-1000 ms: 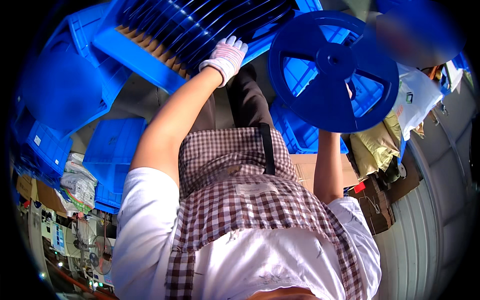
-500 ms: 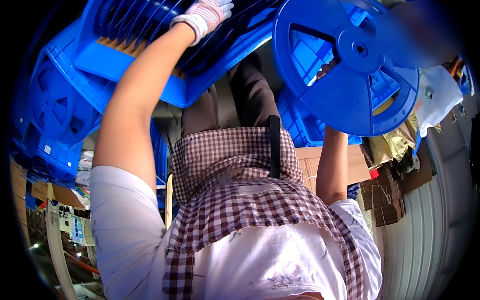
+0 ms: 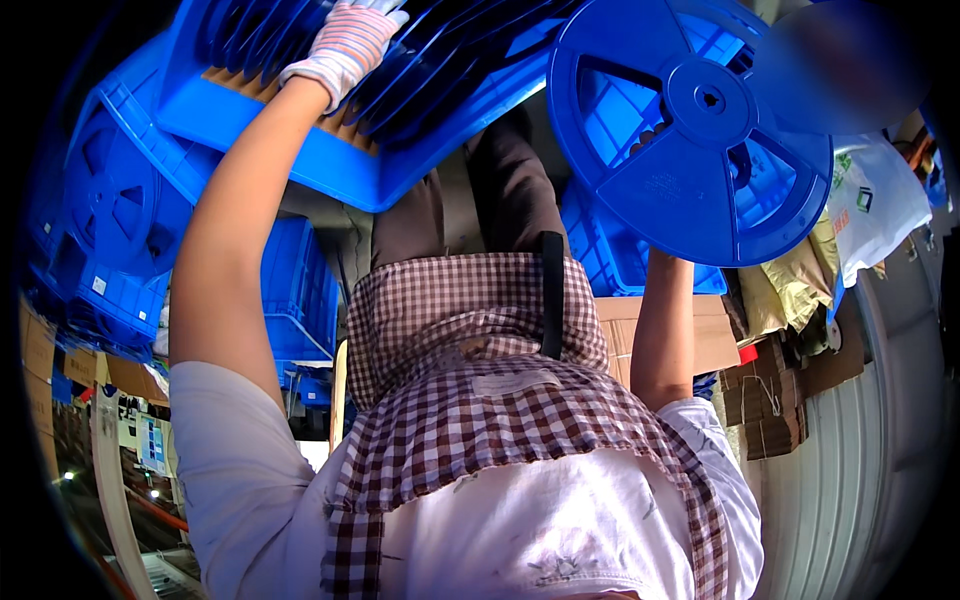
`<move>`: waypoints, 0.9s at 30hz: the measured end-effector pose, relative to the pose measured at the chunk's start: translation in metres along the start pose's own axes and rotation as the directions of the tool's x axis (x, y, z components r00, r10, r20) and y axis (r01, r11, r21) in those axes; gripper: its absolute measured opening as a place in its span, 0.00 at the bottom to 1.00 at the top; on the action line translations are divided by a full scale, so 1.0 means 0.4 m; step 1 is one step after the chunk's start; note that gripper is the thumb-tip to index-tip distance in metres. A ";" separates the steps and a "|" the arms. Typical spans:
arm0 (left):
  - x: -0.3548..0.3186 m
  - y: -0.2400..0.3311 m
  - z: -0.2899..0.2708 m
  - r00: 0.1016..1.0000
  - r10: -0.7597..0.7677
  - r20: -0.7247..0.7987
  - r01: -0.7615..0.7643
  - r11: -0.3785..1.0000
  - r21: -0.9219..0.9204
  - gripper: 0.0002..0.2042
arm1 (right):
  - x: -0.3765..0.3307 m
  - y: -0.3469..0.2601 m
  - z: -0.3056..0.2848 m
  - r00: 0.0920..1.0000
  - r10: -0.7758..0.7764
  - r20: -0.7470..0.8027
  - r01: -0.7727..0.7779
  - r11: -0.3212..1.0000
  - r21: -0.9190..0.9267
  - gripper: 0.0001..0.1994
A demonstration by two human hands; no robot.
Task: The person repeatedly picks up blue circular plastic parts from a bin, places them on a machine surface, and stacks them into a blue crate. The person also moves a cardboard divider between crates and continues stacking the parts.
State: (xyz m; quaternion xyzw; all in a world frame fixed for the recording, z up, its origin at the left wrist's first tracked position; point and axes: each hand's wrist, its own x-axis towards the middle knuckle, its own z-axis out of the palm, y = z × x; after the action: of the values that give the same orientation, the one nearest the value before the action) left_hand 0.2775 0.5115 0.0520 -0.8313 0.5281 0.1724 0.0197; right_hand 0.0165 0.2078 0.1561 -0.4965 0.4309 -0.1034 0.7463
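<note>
A large blue plastic reel (image 3: 660,195), with a round hub and wide cut-outs, is held up at the right. My right hand (image 3: 648,138) is mostly hidden behind it; a few fingertips show through one opening, closed on the reel. At the upper left, my left hand (image 3: 352,42) wears a striped knit glove. It lies over thin dark-blue discs (image 3: 440,60) standing in a row inside a blue crate (image 3: 270,150). Its visible fingers look stretched out, with nothing seen in them, though the picture's top edge cuts them off.
Corrugated cardboard (image 3: 345,135) lines the crate's floor under the discs. Another blue reel (image 3: 115,205) stands at the far left by more blue crates (image 3: 300,290). To the right are a blue basket (image 3: 610,250), a cardboard box (image 3: 665,330) and a white bag (image 3: 880,200).
My left hand has moved left along the row of discs. The reel in my right hand has shifted slightly left and up, turning a little.
</note>
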 end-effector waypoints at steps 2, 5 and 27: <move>-0.025 0.013 -0.002 0.999 -0.046 0.007 0.046 0.998 -0.032 0.10 | 0.000 0.004 0.006 1.000 0.011 0.001 -0.011 1.000 0.002 0.04; -0.040 0.053 0.011 0.991 -0.109 0.080 0.121 0.980 -0.156 0.11 | 0.000 0.008 0.012 1.000 0.020 0.006 -0.020 1.000 0.005 0.04; 0.080 0.426 0.108 0.851 -0.333 0.405 0.492 0.775 -0.395 0.20 | 0.043 0.049 -0.025 0.990 0.028 0.137 0.000 0.979 -0.203 0.13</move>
State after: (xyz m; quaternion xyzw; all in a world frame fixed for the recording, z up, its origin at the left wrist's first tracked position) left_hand 0.1273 0.4177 0.0272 -0.8671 0.2594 0.4198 -0.0682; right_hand 0.0141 0.2007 0.1291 -0.5728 0.3895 -0.0190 0.7210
